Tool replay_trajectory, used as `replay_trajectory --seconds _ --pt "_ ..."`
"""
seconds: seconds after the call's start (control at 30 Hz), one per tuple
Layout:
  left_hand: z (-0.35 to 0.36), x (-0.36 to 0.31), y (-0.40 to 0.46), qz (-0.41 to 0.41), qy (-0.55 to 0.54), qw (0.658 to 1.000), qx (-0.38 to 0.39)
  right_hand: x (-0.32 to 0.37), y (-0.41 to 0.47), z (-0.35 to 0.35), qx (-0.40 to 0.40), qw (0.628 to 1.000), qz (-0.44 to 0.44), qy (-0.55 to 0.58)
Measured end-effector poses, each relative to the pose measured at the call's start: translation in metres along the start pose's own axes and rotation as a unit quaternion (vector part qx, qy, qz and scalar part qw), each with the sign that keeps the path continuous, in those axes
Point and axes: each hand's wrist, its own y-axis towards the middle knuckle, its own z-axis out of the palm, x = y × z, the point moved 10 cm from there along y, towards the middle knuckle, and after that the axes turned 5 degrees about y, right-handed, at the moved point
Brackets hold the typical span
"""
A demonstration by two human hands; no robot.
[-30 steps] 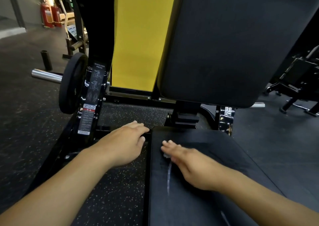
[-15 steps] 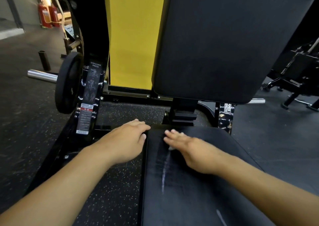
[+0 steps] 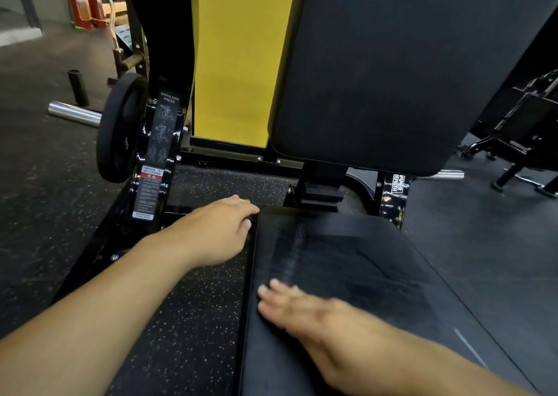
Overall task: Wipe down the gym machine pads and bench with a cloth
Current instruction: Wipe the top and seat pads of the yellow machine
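Observation:
The black seat pad [image 3: 362, 268] of a shoulder press machine fills the lower middle, with a pale wipe streak [image 3: 294, 253] running down its left part. The tall black back pad [image 3: 377, 78] stands behind it. My left hand [image 3: 217, 232] rests on the seat's far left corner, fingertips over the edge. Blurred by motion, my right hand [image 3: 302, 308] lies flat on the near left part of the seat with its fingers straight. No cloth shows under it in this frame.
A black weight plate [image 3: 120, 129] hangs on a chrome sleeve [image 3: 75, 113] at the left, beside the labelled frame post [image 3: 157, 154]. A yellow panel [image 3: 238, 63] stands behind. Another machine [image 3: 528, 129] sits at the right. Speckled rubber floor [image 3: 187, 320] lies left of the seat.
My right hand has slid from the seat's far end back toward me, leaving the streak uncovered. The left hand stays on the corner.

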Motion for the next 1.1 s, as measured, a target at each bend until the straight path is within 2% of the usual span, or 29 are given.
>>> replay_trajectory --seconds 0.03,0.1,0.2,0.43,0.5,0.73,0.83,0.9,0.93,1.03,1.1 --pt "0.0 0.001 0.0 -0.001 -0.002 1.0 0.001 0.002 -0.002 0.009 -0.004 1.0 0.0 0.0" --pt "0.001 0.001 -0.001 -0.001 -0.004 1.0 0.002 0.006 -0.013 0.002 -0.069 0.997 -0.031 0.018" --pt "0.0 0.0 -0.002 0.0 0.0 1.0 0.001 -0.015 -0.01 -0.02 -0.043 0.997 -0.041 -0.053" --pt "0.005 0.007 -0.009 -0.014 0.002 1.0 0.022 -0.112 0.065 -0.081 -0.102 0.985 0.125 -0.067" --pt "0.005 0.013 -0.011 -0.019 0.001 1.0 0.021 -0.113 0.072 -0.086 -0.128 0.981 0.137 -0.05" --pt "0.003 0.01 -0.012 -0.007 -0.01 1.0 0.018 -0.037 0.016 -0.02 -0.036 0.998 0.028 -0.048" --pt "0.008 0.004 -0.011 0.006 -0.022 0.999 0.029 -0.022 0.011 0.026 0.005 0.998 0.019 -0.054" --pt "0.009 0.003 -0.01 0.011 -0.026 0.999 0.035 -0.005 -0.009 0.015 -0.07 0.995 -0.009 -0.073" --pt "0.008 0.004 -0.01 0.011 -0.028 0.999 0.035 0.005 -0.021 0.009 -0.077 0.995 -0.032 -0.048" --pt "0.004 0.007 -0.01 0.007 -0.025 0.999 0.026 0.0 -0.03 -0.007 -0.025 0.995 -0.06 -0.069" --pt "0.003 0.009 -0.011 0.004 -0.015 1.0 0.024 -0.022 0.003 -0.024 -0.023 0.995 -0.02 -0.091"
